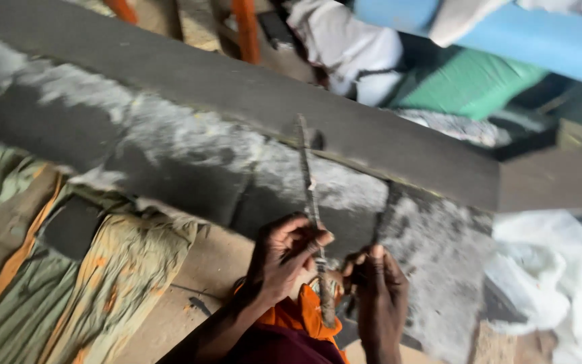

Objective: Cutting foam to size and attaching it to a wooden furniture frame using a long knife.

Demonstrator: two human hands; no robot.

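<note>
Two bare hands meet low in the head view, close together over a scrap of orange cloth (298, 311); the left hand (283, 259) is curled round a long thin rod (311, 202), fingers closed on its lower part with the thumb pressed against it; the right hand (380, 296) sits just beside it, fingers bent and pinched on a second, darker strip (382, 216) that rises from its fingertips, though the blur hides exactly how tight that grip is.

Both pieces run up and away from the hands toward a broad dark board (237, 87) that crosses above them on a slant; the rod's far end reaches the board's lower edge, next to a small dark hole. Below that edge, directly behind the hands, lies a grey slab (432, 256) dusted with pale powder.

Judging by its look, the rod is stiff, narrow and rough along its length, probably metal, light enough for one hand; its coarse surface should not slip, and the wrapped lower end near the palm seems the sensible place to hold it, as the left hand does. The dark strip looks thinner and may flex.

Left of the hands lie rumpled green and yellow fabrics (102, 269); right of them, white fluffy stuffing (547, 269); beyond the board, a green cushion (469, 81) and white bundles (351, 44).
</note>
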